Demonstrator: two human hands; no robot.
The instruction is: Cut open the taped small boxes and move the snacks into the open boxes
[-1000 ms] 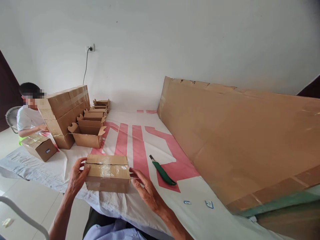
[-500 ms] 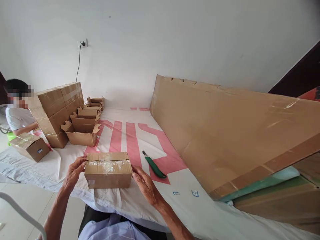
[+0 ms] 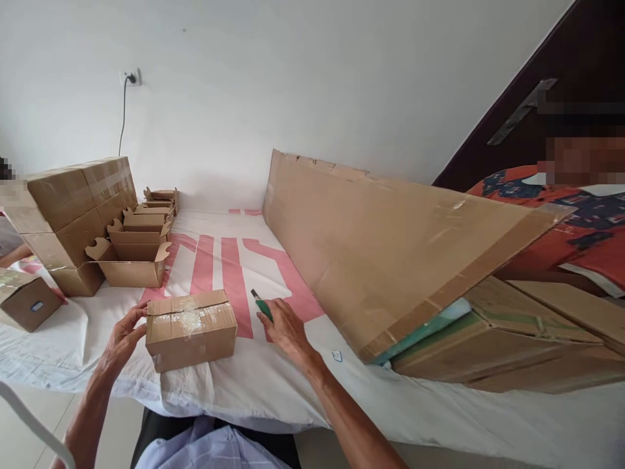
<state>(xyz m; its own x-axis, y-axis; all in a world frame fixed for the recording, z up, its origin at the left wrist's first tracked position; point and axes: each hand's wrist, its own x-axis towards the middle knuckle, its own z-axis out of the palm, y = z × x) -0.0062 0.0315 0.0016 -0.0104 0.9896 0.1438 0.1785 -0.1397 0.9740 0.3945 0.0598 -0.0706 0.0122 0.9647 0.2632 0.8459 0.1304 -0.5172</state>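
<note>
A taped cardboard box (image 3: 193,332) lies on the cloth in front of me, turned slightly. Clear tape runs over its top, which has a dark seam. My left hand (image 3: 124,335) grips its left end, with the fingertips at the far corner. To the right of the box, my right hand (image 3: 286,324) is closed around a green-handled utility knife (image 3: 263,308). The knife's narrow tip points away and to the left; most of the handle is hidden under my fingers. A small blue-edged label (image 3: 336,355) lies near my right forearm.
Stacked closed boxes (image 3: 73,225) and a row of open boxes (image 3: 134,264) stand left. Another labelled box (image 3: 29,299) sits at the left edge. A large cardboard panel (image 3: 371,254) leans on the right, beside bigger cartons (image 3: 488,339) and a person in a red patterned shirt (image 3: 600,221).
My right hand has left the box and taken hold of the utility knife. The box has turned slightly, with my left hand still at its end. The view has swung right, showing another person.
</note>
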